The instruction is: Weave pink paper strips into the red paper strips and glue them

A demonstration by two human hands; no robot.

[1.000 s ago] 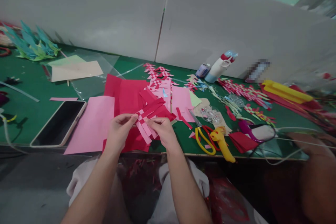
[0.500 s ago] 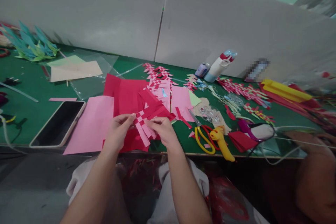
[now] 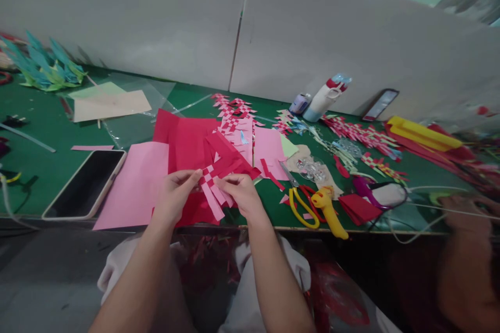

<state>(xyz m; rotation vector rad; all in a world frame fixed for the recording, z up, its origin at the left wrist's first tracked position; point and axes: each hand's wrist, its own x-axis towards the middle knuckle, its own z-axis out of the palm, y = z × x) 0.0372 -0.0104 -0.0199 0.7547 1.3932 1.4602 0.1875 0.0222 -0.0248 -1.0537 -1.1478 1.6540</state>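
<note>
Holds a half-finished woven paper mat (image 3: pixel 213 183) of red and pink strips between both hands, just above the near edge of the green table (image 3: pixel 39 135). Pinches its left edge with the left hand (image 3: pixel 175 196), thumb and forefinger closed narrow on the weave, the rest curled under. Grips its right side with the right hand (image 3: pixel 241 193), fingertips closed tight on the strips there. Leaves loose pink ends hanging down toward the lap and loose red ends fanning away over the table. Works directly above a red paper sheet (image 3: pixel 187 138), with a pink paper sheet (image 3: pixel 135 184) touching it on the left and a dark-screened phone (image 3: pixel 84 183) just beside that. Keeps yellow-handled scissors (image 3: pixel 302 207) and a yellow glue gun (image 3: pixel 331 212) near the right hand, side by side. Has a pile of finished checkered weaves (image 3: pixel 234 112) farther back, a white bottle (image 3: pixel 324 96) lying near the wall, and teal folded paper shapes (image 3: pixel 42 65) well apart at far left. Shares the table with another person's hand (image 3: pixel 464 209), blurred at the far right edge.
</note>
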